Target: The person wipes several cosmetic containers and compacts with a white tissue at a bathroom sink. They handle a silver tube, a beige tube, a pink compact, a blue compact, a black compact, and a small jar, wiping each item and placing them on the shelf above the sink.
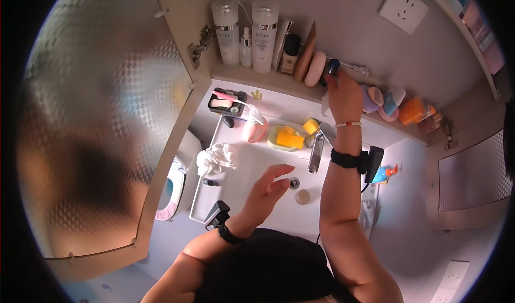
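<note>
My right hand (344,91) reaches up to the cabinet shelf (252,78). Its fingers are closed on a small dark, rounded item (332,68), partly hidden by the fingers. Just left of that stand a pink oval case (315,68) and a brown tapered tube (305,56). To the right of the hand, on the same shelf, lie several makeup sponges (390,105) in soft colours. My left hand (267,191) hovers over the white sink (247,174) with its fingers stretched and thumb apart, holding nothing.
White bottles (263,37) and a foundation bottle (290,53) line the shelf. An open frosted door (102,120) fills the left. Around the sink are a faucet (316,153), yellow sponges (289,138), a pink pump bottle (255,127), white cloth (216,158) and a black soap tray (227,101).
</note>
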### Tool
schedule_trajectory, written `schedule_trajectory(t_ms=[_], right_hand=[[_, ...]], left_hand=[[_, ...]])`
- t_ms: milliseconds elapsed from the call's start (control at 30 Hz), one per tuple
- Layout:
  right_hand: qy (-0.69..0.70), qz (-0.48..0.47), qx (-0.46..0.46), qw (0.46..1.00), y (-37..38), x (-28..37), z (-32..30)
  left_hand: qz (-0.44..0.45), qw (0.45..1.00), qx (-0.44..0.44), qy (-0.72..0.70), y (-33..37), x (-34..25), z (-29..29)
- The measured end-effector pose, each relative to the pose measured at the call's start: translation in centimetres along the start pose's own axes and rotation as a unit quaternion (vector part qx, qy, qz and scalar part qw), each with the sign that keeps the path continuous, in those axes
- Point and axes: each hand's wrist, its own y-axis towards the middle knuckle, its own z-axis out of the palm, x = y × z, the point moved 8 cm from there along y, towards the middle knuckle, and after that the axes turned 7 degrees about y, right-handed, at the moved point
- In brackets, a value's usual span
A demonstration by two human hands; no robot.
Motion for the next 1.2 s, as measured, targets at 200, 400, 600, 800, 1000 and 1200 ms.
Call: schedule_trajectory(t_ms=[200,400,600,800,1000,1200], right_hand=[[0.007,-0.008,-0.007,1.0,-0.1,-0.3,0.5],[-0.003,0.006,0.008,1.0,-0.5,-0.1,0.4],[0.164,-0.047,-0.048,0.984,-7.4,3.1,-2.6],[0.329,-0.067,0.209,0.918,-19.8,9.3,8.4],[0.33,-0.068,0.323,0.885,-26.5,11.0,13.9],[0.328,-0.08,0.333,0.881,-26.8,10.7,13.5]], left_hand=[[-0.001,1.0,0.002,-0.008,0.4,0.4,-0.2],[0.008,1.0,0.008,-0.002,0.3,0.3,0.0],[0.121,0.962,-0.056,0.236,-2.1,1.9,-3.3],[0.016,0.913,-0.263,0.31,-5.9,8.8,-10.9],[-0.035,0.688,-0.383,0.616,-9.3,10.2,-17.2],[-0.067,0.64,-0.289,0.709,-8.7,11.9,-19.5]])
